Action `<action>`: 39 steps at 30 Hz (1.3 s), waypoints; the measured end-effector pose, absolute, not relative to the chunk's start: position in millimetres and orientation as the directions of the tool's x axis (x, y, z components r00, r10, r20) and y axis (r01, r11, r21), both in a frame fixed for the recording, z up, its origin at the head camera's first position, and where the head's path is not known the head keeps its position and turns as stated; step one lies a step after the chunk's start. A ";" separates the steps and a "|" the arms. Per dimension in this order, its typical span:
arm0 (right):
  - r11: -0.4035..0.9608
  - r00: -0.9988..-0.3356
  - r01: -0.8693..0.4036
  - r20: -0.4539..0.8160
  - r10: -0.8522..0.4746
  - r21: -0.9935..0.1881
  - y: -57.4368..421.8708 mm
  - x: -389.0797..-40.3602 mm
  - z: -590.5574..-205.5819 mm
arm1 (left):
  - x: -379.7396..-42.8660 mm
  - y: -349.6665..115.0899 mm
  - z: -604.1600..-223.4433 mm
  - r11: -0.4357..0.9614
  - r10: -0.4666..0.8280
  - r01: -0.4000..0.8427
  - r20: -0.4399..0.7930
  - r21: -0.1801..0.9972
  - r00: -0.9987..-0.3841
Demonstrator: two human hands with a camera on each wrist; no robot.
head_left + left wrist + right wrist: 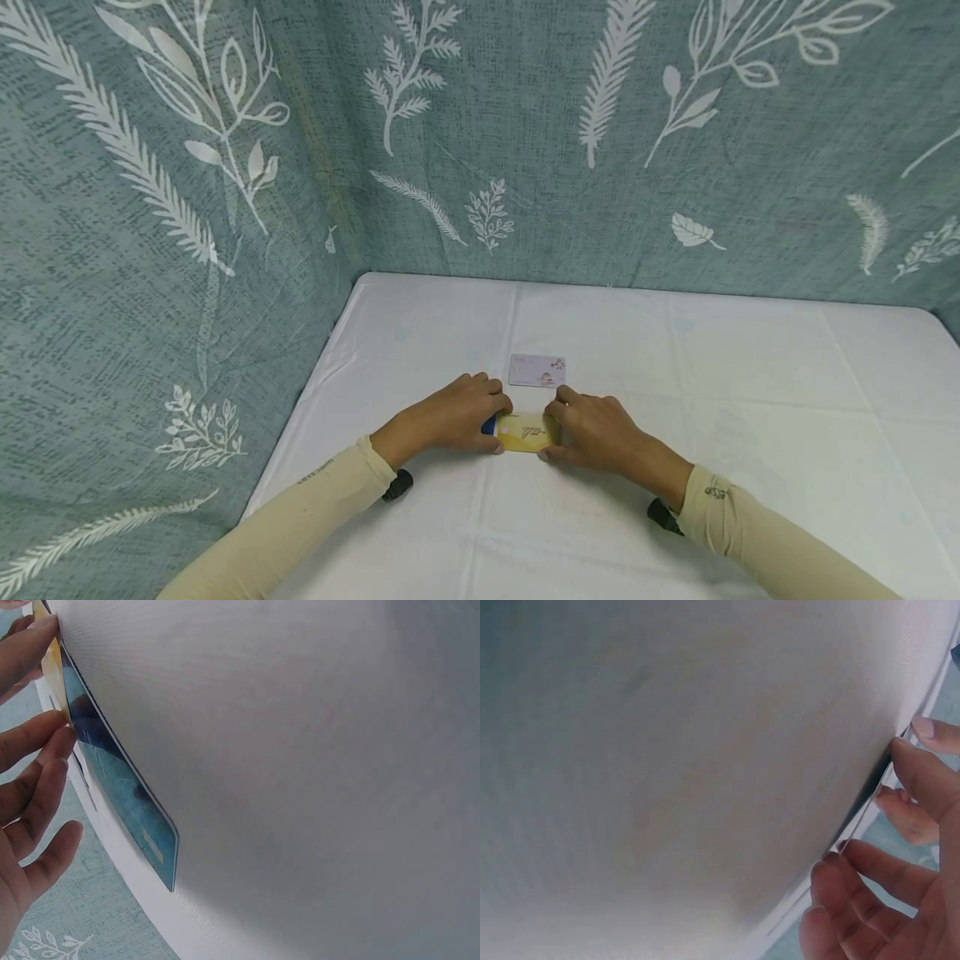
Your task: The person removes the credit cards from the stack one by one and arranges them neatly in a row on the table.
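A yellow card (527,432) lies between the two hands over the white table, its lettering facing up. Thumb and fingers of my left hand (459,414) pinch its left end by the long edges. At the other end, my right hand (600,435) grips it the same way, thumb on the near edge. A blue card (124,769) reaches out from beneath the left palm, next to the yellow one; in the head view only a sliver shows. Just beyond the fingers rests a pale lilac card (537,370) with small floral prints.
A white cloth covers the table (750,400). Green-blue curtains (540,200) with white leaf prints stand along its back and left edges. Dark wrist straps (397,485) show under both beige sleeves (300,508).
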State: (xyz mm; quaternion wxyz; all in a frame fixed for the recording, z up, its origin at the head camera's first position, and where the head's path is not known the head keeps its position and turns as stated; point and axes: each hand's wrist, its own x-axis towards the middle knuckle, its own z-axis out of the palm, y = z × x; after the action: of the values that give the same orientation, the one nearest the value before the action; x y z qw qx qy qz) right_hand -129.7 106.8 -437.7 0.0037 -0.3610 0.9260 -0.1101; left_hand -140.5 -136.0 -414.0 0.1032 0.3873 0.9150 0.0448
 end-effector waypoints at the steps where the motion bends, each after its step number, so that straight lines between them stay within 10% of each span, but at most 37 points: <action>1: 0.715 -0.739 -0.668 0.073 -0.670 -0.206 106.8 -129.6 -437.7 | -140.2 -136.0 -413.8 0.697 0.717 0.698 -0.155 0.166 -0.680; 39: 0.706 -0.731 -0.678 0.084 -0.677 -0.207 107.9 -128.7 -437.9 | -139.9 -136.1 -414.5 0.690 0.724 0.706 -0.155 0.161 -0.672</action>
State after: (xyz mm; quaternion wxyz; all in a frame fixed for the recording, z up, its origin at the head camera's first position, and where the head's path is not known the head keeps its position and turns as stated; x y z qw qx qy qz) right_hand -128.7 107.9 -437.9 -0.0010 -0.3668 0.9235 -0.1123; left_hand -139.9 -136.1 -414.5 0.1035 0.3914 0.9133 0.0436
